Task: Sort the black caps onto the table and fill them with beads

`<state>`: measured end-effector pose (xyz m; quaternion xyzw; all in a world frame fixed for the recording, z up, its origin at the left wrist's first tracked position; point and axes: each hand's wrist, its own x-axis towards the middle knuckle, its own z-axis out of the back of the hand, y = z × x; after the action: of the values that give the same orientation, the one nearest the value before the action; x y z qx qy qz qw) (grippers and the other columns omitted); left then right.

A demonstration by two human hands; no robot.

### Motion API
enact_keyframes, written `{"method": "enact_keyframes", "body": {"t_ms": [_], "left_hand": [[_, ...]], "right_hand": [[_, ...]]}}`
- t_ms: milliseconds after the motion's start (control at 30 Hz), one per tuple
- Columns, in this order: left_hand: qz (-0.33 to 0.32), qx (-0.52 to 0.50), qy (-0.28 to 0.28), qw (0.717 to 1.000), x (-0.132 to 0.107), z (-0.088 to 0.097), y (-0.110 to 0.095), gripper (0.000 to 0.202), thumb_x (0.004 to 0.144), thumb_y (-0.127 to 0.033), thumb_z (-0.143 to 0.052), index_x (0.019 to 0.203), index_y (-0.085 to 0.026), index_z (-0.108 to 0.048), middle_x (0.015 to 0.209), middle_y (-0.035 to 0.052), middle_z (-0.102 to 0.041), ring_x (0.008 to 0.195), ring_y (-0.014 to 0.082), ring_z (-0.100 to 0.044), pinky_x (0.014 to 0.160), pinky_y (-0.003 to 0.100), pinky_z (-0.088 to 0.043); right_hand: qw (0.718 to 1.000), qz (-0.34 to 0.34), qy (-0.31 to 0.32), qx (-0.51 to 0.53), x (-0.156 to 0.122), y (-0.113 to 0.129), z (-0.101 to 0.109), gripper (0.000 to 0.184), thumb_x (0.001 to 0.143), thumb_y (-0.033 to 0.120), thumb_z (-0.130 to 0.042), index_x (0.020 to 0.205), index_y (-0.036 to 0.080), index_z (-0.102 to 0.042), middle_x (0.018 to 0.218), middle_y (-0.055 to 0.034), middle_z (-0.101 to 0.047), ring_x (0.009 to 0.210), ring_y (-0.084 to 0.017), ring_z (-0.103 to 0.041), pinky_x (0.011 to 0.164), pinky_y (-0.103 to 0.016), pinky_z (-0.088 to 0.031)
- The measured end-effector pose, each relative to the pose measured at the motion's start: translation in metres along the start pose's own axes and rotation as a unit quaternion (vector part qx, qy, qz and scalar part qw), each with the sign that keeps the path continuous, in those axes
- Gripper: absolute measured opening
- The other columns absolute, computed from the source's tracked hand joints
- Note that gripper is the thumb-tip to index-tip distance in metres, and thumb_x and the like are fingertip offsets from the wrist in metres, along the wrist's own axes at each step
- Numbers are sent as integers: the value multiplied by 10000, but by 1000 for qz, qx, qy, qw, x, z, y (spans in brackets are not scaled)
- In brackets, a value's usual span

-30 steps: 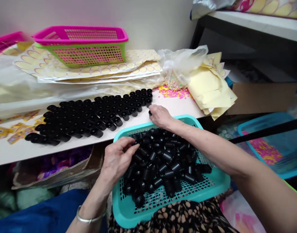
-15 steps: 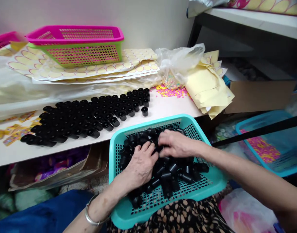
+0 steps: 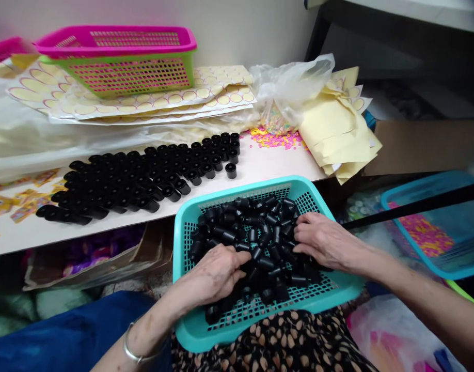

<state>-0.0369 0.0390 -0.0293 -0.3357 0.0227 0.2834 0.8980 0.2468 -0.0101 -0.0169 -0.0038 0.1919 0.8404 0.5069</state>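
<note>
A teal mesh basket [image 3: 178,227] rests on my lap, holding a loose pile of short black plastic caps [image 3: 266,263]. My left hand [image 3: 217,274] is down in the left part of the pile, its fingers curled in; what they hold, if anything, is hidden among the black pieces. At the basket's right side, my right hand [image 3: 326,240] touches the caps with its fingers a little apart, and no cap shows clearly in its grasp. Beyond the basket, rows of black caps [image 3: 144,178] stand on the white tabletop [image 3: 275,168]. One cap [image 3: 231,171] stands slightly apart at their right end.
A pink and green basket [image 3: 128,72] sits on sticker sheets [image 3: 159,106] at the back. Pink and yellow bits [image 3: 279,139] lie beside folded yellow paper [image 3: 337,129]. A dark bar [image 3: 415,206] crosses on the right, before a blue basket [image 3: 469,248].
My hands have moved apart: the right slid to the basket's right side, the left came slightly lower and its fingers curled. More caps show in the middle. The view has shifted slightly.
</note>
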Motion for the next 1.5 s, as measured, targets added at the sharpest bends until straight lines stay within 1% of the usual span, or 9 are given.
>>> {"method": "enact_keyframes", "body": {"t_ms": [167,500,633,767,867,1067,1167,1333,1500], "left_hand": [[-30,6,10,999,12,3,-4,99,792,-139,-534,867,-175,-587,846,34,-596,855,178,-539,795,291,-399],[65,-52,-22,996,15,6,-3,154,796,-244,-605,924,-185,-670,872,49,-643,850,189,-577,762,286,-442],[65,-86,-75,991,17,7,2,148,807,-237,-591,925,-191,-668,871,35,-646,844,178,-581,773,287,-448],[44,-63,-114,990,31,14,5,137,807,-181,-558,899,-185,-660,905,40,-628,862,177,-570,779,292,-444],[49,-9,-110,993,39,20,6,136,796,-142,-525,831,-167,-653,890,53,-620,831,177,-570,758,295,-443],[90,13,-138,986,12,19,4,164,817,-198,-496,831,-181,-659,846,55,-645,811,191,-599,730,302,-462],[122,-9,-189,974,-6,13,3,165,820,-235,-504,854,-190,-659,890,54,-657,825,189,-616,734,301,-483],[156,-1,-253,955,-24,-2,2,157,784,-263,-539,848,-186,-660,989,77,-643,929,226,-614,824,348,-505],[207,-12,-288,935,-38,-11,5,170,782,-293,-554,854,-170,-646,1082,103,-609,969,246,-611,752,333,-533]], "right_hand": [[999,35,2,-23,29,5,-9,194,849,121,-445,853,191,-626,904,-56,-632,886,-206,-460,790,-357,-360],[991,48,111,-51,60,5,-13,138,718,146,-618,851,161,-652,952,-100,-628,927,-256,-535,836,-406,-392],[994,22,24,100,56,-5,-10,182,790,234,-605,958,166,-615,930,-59,-590,923,-216,-516,809,-350,-413],[949,-12,-30,315,50,-11,-7,146,811,226,-594,943,162,-597,865,-12,-552,813,-150,-529,736,-288,-434],[928,-68,-114,348,43,-18,-4,131,803,226,-591,916,162,-605,874,-14,-545,816,-156,-534,739,-305,-439],[947,-131,-236,177,28,-23,-1,245,801,211,-552,1041,171,-583,998,-78,-555,910,-229,-512,796,-397,-445],[976,-78,-185,82,28,-5,-3,247,799,126,-489,1021,153,-595,1109,-112,-541,1015,-260,-452,854,-421,-422],[994,101,13,38,40,21,-15,255,728,100,-509,943,170,-626,1046,-87,-564,972,-242,-449,814,-387,-407],[995,17,-19,-93,49,8,-12,172,744,137,-506,857,141,-636,1030,-152,-559,974,-300,-439,749,-422,-367]]}}
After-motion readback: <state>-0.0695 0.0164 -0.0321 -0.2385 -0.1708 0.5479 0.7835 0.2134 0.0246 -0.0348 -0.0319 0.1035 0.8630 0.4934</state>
